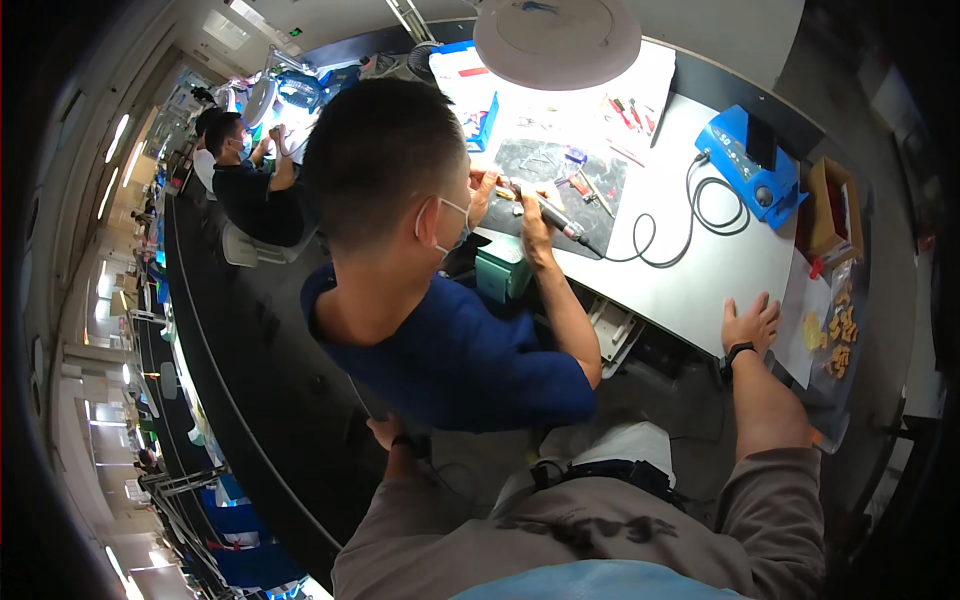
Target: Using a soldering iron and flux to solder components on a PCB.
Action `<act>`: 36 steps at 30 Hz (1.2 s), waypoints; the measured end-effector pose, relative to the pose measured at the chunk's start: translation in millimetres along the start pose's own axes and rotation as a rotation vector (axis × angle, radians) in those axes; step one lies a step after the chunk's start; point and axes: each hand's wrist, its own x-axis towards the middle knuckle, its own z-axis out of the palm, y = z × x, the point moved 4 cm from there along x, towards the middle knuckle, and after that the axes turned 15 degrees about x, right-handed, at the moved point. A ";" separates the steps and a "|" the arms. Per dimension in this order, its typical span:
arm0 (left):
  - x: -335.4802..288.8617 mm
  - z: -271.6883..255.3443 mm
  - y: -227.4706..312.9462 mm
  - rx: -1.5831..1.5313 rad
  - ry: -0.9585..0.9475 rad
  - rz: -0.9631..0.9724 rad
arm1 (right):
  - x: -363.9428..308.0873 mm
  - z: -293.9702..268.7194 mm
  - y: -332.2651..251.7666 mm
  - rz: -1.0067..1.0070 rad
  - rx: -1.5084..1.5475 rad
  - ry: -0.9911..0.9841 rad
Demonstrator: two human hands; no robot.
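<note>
My right hand (752,324) lies flat on the light worktop (680,300), fingers spread and holding nothing, a dark watch at its wrist. Low behind the seated co-worker's back is my left hand (382,431); its fingers are mostly hidden, so its grip does not show. The co-worker in a blue shirt (450,365) sits in front of me at the bench. In the co-worker's right hand (538,215) is a pen-shaped rotary handpiece (560,218) with a cable. The co-worker's left hand (482,195) is at its tip, and any small workpiece there cannot be made out.
A blue control unit (750,165) connects to the coiled cable (690,250). A round lamp (557,40) hangs over the grey mat (600,170) with small tools. A cardboard box (835,215) and a bag of brownish pieces (842,330) are at the right. Other people (250,180) work farther left.
</note>
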 end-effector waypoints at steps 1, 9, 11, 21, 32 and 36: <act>-0.3 0.4 -1.2 -0.002 0.000 -0.003 | 0.0 0.2 -0.3 -0.002 -0.003 0.004; 2.0 7.5 -7.6 -0.098 -0.013 0.016 | -1.9 2.6 0.8 -0.005 -0.025 0.036; 7.8 14.9 -10.1 -0.119 -0.010 0.034 | -1.6 1.2 0.7 0.001 -0.030 0.038; 47.0 74.6 -31.4 0.961 -0.127 0.401 | -5.1 -7.9 -5.1 0.014 0.062 0.056; 0.6 31.0 -19.8 -0.223 0.526 0.458 | -16.2 -17.5 0.0 0.034 0.090 0.027; 6.0 27.0 -19.5 -0.200 0.612 0.452 | -15.7 -14.4 -5.0 0.012 0.082 0.044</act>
